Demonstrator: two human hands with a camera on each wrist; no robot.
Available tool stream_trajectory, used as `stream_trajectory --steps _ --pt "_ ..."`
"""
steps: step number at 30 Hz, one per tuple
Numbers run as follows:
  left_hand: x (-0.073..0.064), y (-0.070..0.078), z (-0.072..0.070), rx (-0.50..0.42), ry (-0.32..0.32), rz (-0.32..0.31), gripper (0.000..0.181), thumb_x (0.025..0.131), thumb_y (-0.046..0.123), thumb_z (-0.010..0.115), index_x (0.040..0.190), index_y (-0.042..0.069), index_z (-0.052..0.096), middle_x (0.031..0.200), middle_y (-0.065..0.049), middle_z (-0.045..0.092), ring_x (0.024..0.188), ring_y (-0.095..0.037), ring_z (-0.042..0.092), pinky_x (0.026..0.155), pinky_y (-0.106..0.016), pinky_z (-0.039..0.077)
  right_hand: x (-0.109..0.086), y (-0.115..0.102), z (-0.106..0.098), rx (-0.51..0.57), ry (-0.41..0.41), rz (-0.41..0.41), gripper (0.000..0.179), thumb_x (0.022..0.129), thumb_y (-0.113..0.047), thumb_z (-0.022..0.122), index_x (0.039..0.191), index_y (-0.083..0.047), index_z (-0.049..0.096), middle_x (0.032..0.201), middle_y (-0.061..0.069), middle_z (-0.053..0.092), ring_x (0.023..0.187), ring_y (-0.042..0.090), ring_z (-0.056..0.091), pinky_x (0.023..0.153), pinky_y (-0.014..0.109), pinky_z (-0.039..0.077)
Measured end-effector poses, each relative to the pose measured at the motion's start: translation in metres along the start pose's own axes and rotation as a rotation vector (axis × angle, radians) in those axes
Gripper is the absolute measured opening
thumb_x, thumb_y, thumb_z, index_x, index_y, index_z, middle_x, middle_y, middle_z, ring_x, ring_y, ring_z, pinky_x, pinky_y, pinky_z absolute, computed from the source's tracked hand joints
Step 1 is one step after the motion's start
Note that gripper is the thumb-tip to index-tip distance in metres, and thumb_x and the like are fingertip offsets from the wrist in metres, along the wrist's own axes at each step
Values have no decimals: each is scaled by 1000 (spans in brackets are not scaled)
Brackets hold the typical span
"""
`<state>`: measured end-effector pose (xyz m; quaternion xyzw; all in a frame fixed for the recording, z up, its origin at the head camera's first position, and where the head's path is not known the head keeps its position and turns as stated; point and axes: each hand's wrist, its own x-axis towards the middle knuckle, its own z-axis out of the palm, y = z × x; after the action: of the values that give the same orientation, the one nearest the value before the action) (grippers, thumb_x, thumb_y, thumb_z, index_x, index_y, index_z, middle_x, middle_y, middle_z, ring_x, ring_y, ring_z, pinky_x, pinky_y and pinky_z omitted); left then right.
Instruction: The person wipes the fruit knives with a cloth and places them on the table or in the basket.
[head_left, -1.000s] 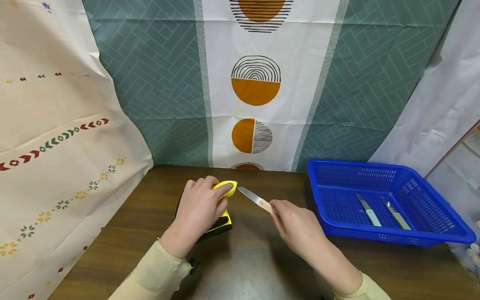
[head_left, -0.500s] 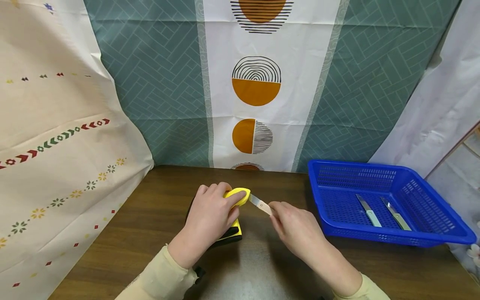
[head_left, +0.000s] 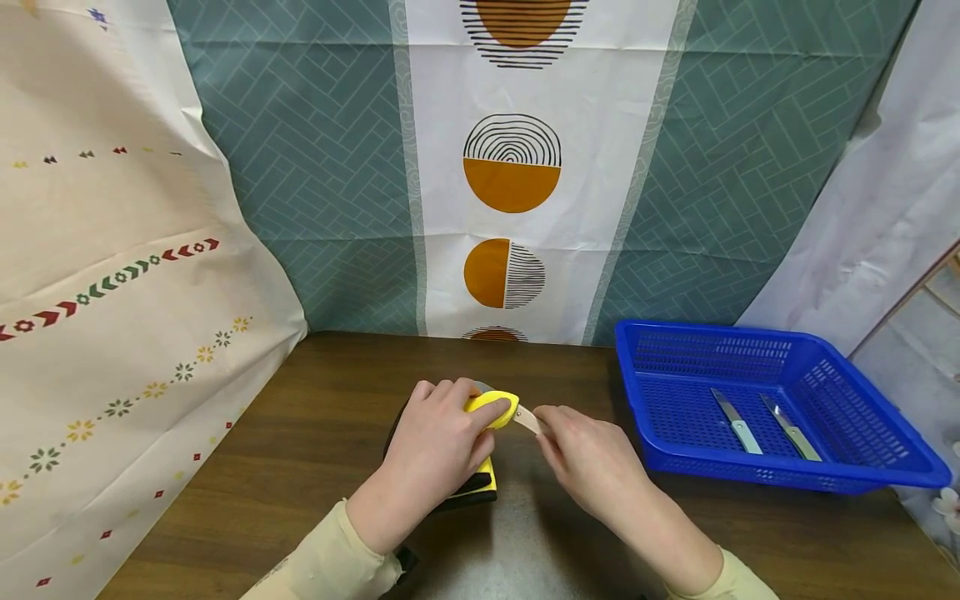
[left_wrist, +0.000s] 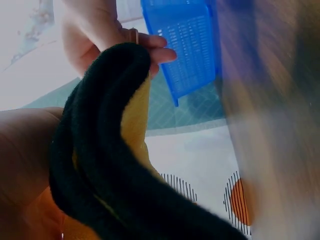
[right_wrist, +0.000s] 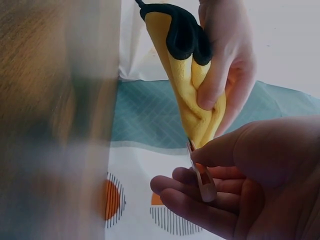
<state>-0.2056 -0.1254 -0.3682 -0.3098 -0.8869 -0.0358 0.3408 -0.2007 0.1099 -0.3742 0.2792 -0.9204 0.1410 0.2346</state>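
Note:
My left hand (head_left: pixel 438 437) grips a folded yellow cloth (head_left: pixel 491 408) with black edging, which also shows in the right wrist view as a bunched yellow cloth (right_wrist: pixel 195 100). The cloth wraps over the blade of a small knife; a bit of blade tip (head_left: pixel 482 387) peeks out beyond the cloth's far side. My right hand (head_left: pixel 600 454) pinches the knife's pale handle (head_left: pixel 528 419) between thumb and fingers. In the right wrist view the handle (right_wrist: pixel 206 185) lies across the fingers, with the cloth meeting its blade end. Both hands are above the table.
A blue plastic basket (head_left: pixel 645 454) stands on the right of the brown wooden table (head_left: pixel 300 433). Inside it lie a knife with a pale green handle (head_left: pixel 746 436) and one with a yellow-green handle (head_left: pixel 802 442). Patterned fabric (head_left: pixel 510 283) hangs behind the table.
My left hand has moved right and slightly nearer with the cloth, from beside the bare blade to over it, up to the handle. The right hand and knife stay nearly still.

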Motion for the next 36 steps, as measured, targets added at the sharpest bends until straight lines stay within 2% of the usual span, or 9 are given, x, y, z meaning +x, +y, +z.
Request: stream_trajectory --steps 10,21,29,36 --pt "0 3 0 0 3 1 35 90 19 82 124 26 81 107 -10 71 86 -29 68 75 -41 46 -1 -1 -2 3 -3 -5 21 95 -13 87 111 -9 75 85 -6 65 62 8 52 53 31 49" --pt "-2 -5 0 36 32 -13 33 88 18 82 120 27 82 106 -9 71 85 -29 68 74 -41 45 -2 0 -1 -1 14 -30 22 95 -12 86 113 -8 74 85 -6 64 62 8 52 52 32 49" --pt "-1 -10 -1 25 51 -24 33 86 16 82 117 26 81 102 -9 70 80 -28 65 72 -40 44 -2 0 -1 -2 10 -27 21 96 -12 86 112 -8 74 84 -7 64 61 7 51 52 32 48" --pt "-1 -13 -2 32 20 -46 33 87 17 83 119 26 82 103 -9 71 82 -29 67 73 -41 45 -1 0 -2 -1 -1 -20 20 96 -12 86 113 -8 74 86 -6 66 62 8 52 52 32 49"
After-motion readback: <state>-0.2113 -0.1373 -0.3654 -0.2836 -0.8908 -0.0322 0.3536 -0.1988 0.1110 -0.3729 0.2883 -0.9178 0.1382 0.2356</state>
